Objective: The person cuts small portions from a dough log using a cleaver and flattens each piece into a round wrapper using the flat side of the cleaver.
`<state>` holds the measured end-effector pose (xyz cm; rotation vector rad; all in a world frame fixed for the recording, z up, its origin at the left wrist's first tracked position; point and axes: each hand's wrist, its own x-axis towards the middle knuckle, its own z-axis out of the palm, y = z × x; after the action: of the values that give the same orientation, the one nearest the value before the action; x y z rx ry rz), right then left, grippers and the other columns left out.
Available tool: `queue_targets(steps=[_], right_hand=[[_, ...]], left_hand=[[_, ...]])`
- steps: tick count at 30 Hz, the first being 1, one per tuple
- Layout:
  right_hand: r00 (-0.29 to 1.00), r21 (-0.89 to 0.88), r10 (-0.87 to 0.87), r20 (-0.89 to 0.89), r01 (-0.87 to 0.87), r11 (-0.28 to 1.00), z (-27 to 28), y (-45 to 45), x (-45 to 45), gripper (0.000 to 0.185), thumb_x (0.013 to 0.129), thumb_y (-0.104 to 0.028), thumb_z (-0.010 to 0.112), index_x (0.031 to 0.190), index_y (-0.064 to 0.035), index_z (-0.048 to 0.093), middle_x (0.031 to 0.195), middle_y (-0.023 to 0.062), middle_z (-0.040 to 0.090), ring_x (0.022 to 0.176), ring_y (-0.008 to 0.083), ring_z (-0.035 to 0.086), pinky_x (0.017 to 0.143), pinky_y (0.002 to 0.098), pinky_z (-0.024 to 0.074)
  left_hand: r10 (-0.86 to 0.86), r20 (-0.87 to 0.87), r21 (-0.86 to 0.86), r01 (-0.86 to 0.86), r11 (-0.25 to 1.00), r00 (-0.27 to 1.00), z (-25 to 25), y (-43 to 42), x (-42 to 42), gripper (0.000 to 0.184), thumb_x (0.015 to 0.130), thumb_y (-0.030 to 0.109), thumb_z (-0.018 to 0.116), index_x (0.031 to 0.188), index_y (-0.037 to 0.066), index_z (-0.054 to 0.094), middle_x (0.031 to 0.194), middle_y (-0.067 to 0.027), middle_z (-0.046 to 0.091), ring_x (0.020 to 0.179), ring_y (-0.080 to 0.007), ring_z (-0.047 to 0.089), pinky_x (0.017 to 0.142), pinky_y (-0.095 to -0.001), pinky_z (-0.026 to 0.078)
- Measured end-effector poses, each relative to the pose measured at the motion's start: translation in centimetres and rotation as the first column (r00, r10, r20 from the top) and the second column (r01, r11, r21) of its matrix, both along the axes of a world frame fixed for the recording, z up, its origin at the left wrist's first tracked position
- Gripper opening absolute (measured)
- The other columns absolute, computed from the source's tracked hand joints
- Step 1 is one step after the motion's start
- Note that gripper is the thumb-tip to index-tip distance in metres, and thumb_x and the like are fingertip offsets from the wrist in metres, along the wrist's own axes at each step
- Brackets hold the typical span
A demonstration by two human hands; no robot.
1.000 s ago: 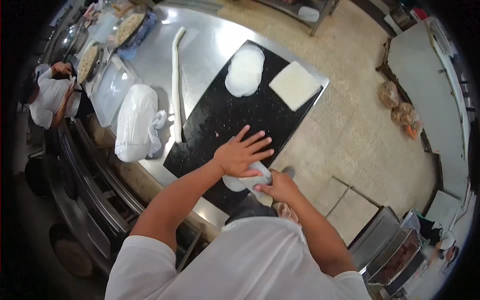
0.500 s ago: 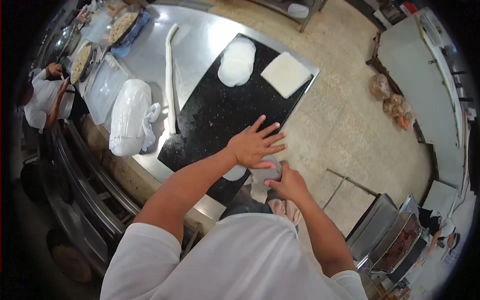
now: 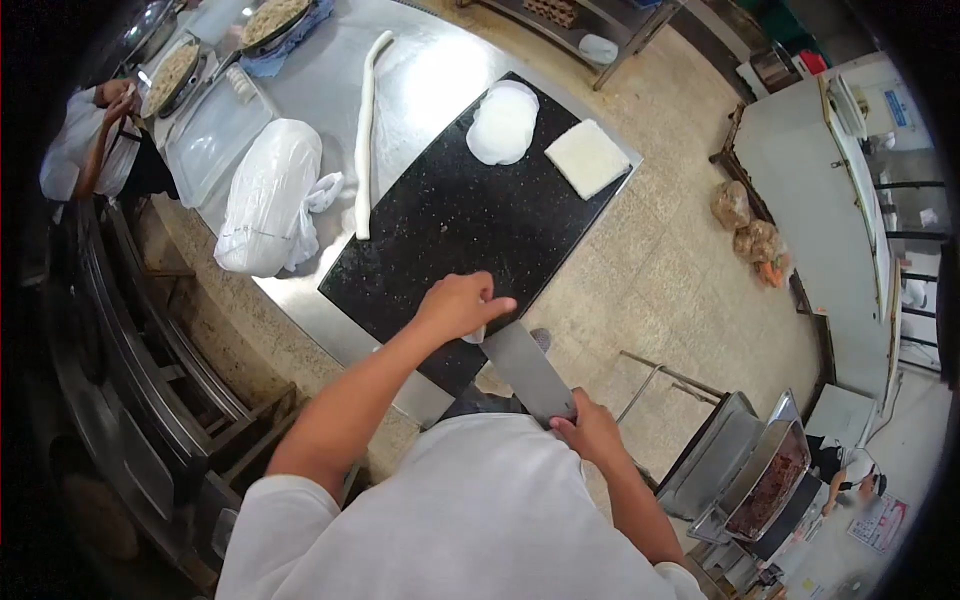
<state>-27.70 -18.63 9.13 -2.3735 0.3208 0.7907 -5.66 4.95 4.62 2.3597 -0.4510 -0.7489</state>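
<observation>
My right hand (image 3: pixel 592 430) grips the near end of a cleaver (image 3: pixel 530 372), its wide flat blade slanting up and left over the board's near edge. My left hand (image 3: pixel 462 306) is curled at the blade's far end, thumb stretched across toward it. A bit of white dough (image 3: pixel 474 336) shows below those fingers, mostly hidden by the hand. Farther up the black board (image 3: pixel 430 235) lie a stack of thin round dough sheets (image 3: pixel 503 122) and a square white stack (image 3: pixel 588 160). A long dough rope (image 3: pixel 366 140) runs along the board's left side.
A plastic-wrapped white bundle (image 3: pixel 268 205) and a clear tray (image 3: pixel 215 140) sit on the steel table (image 3: pixel 430 55). Another person (image 3: pixel 95 145) works at far left. A metal pan with dark red contents (image 3: pixel 768 485) stands at right, bags (image 3: pixel 755 240) on the floor.
My left hand has gone from spread flat over the blade to curled, moving slightly left. The cleaver blade now shows uncovered. The view has shifted somewhat.
</observation>
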Motion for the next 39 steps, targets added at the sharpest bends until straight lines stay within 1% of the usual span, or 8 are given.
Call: queue_targets(steps=[6,18,27,29,32,34,36,39], right_hand=[[0.974,0.020,-0.092,0.207,0.090,0.996,-2.5,-1.5,8.4,0.038,0.091,-0.022,0.072,0.115,0.0009,0.055,0.088,0.0275,0.071,0.087,0.0491,0.069,0.074,0.0538,0.0542],[0.902,0.312,0.427,0.058,-0.423,0.851,-7.0,-1.2,12.8,0.040,0.090,-0.028,0.073,0.111,0.0015,0.056,0.096,0.0293,0.071,0.096,0.0487,0.068,0.084,0.0566,0.0517],[0.983,0.365,0.112,0.149,-0.160,0.917,-2.8,-11.9,16.4,0.033,0.092,-0.028,0.072,0.103,0.0017,0.060,0.093,0.0258,0.072,0.091,0.0424,0.072,0.076,0.0478,0.0547],[0.974,0.396,0.030,0.222,-0.119,0.911,-2.3,-12.7,18.1,0.030,0.095,-0.027,0.069,0.100,0.0014,0.061,0.089,0.0223,0.072,0.084,0.0378,0.072,0.072,0.0454,0.0544],[0.928,0.557,-0.218,0.301,0.015,0.830,-6.0,-13.0,21.5,0.026,0.100,-0.026,0.064,0.097,-0.0009,0.060,0.080,0.0139,0.069,0.070,0.0279,0.068,0.064,0.0412,0.0531],[0.884,0.669,-0.363,0.294,0.081,0.739,-8.4,-11.8,24.4,0.024,0.103,-0.026,0.061,0.096,-0.0028,0.059,0.076,0.0090,0.066,0.063,0.0226,0.065,0.059,0.0393,0.0520],[0.745,0.687,-0.627,-0.226,0.578,0.440,-9.1,-10.2,26.2,0.020,0.104,-0.027,0.059,0.099,-0.0078,0.054,0.074,0.0028,0.058,0.056,0.0157,0.057,0.053,0.0343,0.0492],[0.724,0.691,-0.641,-0.255,0.600,0.403,-7.7,-8.4,25.6,0.016,0.105,-0.025,0.057,0.104,-0.0103,0.050,0.073,0.0028,0.055,0.054,0.0142,0.055,0.048,0.0314,0.0473]], left_hand=[[0.378,0.115,-0.325,-0.325,0.888,0.918,-3.0,1.4,-2.8,0.026,0.091,0.015,0.076,0.114,0.005,0.069,0.086,-0.0167,0.073,0.073,-0.0274,0.072,0.068,-0.0362,0.057],[0.536,-0.032,-0.487,-0.482,0.728,0.843,1.2,-1.4,-2.6,0.023,0.094,0.008,0.072,0.115,0.000,0.070,0.090,-0.0085,0.073,0.075,-0.0107,0.068,0.067,-0.0287,0.055],[0.767,-0.293,-0.568,-0.749,0.341,0.571,-2.3,-5.8,14.5,0.036,0.100,0.016,0.066,0.133,0.001,0.060,0.110,-0.0094,0.068,0.097,-0.0157,0.065,0.079,-0.0272,0.055],[0.753,0.242,-0.418,-0.635,0.650,0.611,-3.5,-4.6,13.9,0.039,0.096,0.017,0.069,0.130,0.000,0.063,0.125,-0.0192,0.065,0.105,-0.0287,0.068,0.085,-0.0397,0.057],[0.710,0.384,-0.410,-0.580,0.704,0.590,-2.2,-1.6,9.5,0.052,0.090,0.024,0.076,0.133,0.000,0.060,0.132,-0.0244,0.059,0.116,-0.0380,0.062,0.096,-0.0466,0.052],[0.686,0.579,-0.258,-0.699,0.667,0.441,-2.4,1.4,6.6,0.057,0.088,0.027,0.078,0.134,0.000,0.059,0.131,-0.0244,0.059,0.117,-0.0395,0.060,0.100,-0.0479,0.049],[0.615,0.752,-0.159,-0.840,0.518,0.237,-4.0,4.9,5.1,0.067,0.084,0.033,0.083,0.137,0.002,0.056,0.127,-0.0240,0.057,0.121,-0.0422,0.055,0.105,-0.0500,0.044],[0.649,0.685,-0.048,-0.869,0.493,0.331,-4.7,8.7,6.1,0.056,0.086,0.032,0.081,0.128,0.000,0.061,0.121,-0.0225,0.061,0.112,-0.0423,0.059,0.098,-0.0503,0.048]])
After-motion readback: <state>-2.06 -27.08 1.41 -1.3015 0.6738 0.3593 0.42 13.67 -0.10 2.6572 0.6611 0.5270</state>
